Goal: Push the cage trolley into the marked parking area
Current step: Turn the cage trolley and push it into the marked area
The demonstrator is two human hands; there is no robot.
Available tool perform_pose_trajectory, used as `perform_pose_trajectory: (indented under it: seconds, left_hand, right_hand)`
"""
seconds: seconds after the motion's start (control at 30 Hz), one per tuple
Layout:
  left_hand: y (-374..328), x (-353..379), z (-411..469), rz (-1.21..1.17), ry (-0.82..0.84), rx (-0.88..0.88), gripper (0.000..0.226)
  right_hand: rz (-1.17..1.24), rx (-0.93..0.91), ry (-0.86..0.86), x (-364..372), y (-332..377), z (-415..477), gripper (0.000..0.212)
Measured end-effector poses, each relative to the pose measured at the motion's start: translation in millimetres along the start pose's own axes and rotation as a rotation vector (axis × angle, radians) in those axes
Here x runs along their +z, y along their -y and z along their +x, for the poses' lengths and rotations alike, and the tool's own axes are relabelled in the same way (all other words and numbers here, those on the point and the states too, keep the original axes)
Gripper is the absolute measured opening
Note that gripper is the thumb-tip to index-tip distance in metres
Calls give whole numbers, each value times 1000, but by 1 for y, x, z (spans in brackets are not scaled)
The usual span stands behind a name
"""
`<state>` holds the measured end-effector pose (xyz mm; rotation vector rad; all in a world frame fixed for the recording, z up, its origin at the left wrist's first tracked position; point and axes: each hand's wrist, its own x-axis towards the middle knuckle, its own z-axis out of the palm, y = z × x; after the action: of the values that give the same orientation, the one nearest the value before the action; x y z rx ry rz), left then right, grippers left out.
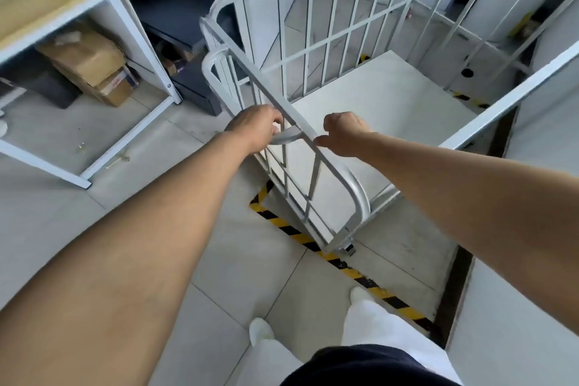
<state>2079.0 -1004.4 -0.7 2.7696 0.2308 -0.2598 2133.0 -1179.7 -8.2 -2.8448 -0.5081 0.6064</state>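
Floor (219,276): pale grey tiles. Yellow-black hazard tape (341,266) runs diagonally from centre to near right, corner turning far at centre. Cage trolley (376,97) stands on the floor just beyond the tape, caster (347,250) touching the tape's far edge. White shelf rack (125,41) stands far left, cardboard boxes (94,66) on the floor under it. Person's white shoes (260,329) near centre.
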Motion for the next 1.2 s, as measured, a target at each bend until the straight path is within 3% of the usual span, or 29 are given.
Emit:
perform_pose_trajectory:
  seconds: [0.3,0.87,1.2]
  left_hand:
    - [116,-69,20,25,-6,53,31]
    - [249,-166,232,102,89,183,32]
    - [314,-208,347,269,210,502,30]
  right_hand:
    - [33,53,-97,7,126,44,44]
    - [84,166,-164,-31,260,252,44]
    - [191,434,-230,-39,334,333,44]
